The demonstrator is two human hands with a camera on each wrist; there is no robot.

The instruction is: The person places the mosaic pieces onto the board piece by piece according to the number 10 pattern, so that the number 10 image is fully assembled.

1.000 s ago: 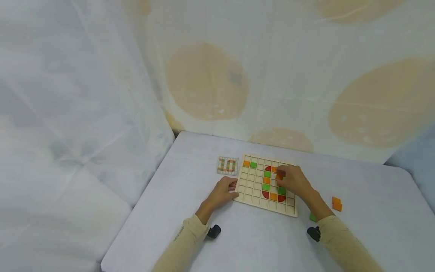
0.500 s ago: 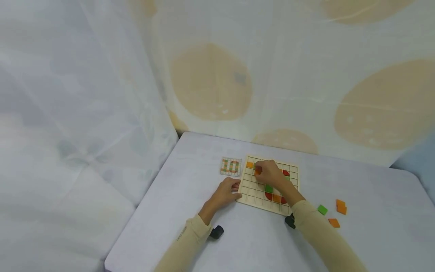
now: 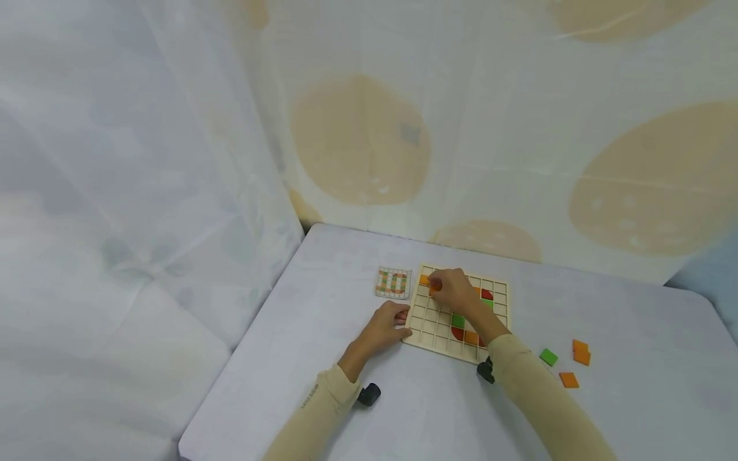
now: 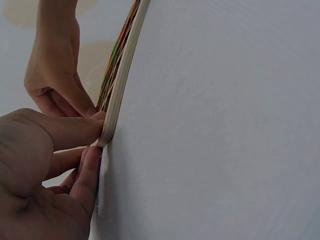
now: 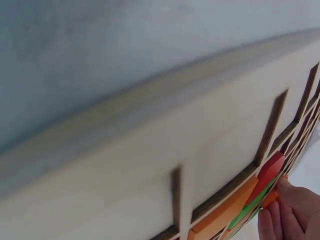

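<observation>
A pale wooden grid board lies on the white table, with orange, green and red tiles in some of its cells. My right hand is over the board's far left part and pinches an orange tile beside another orange tile set in the corner cell. My left hand presses its fingers against the board's left edge. In the right wrist view the board's frame fills the picture and fingertips touch coloured tiles. The green tile seen earlier in the top row is hidden under my right hand.
A small pattern card lies left of the board. Loose tiles sit on the table to the right: a green one and orange ones. A patterned cloth hangs behind and to the left of the table.
My right hand carried an orange tile from the board's middle right to its far left corner area. The left hand stayed at the board's edge. The view shifted slightly.
</observation>
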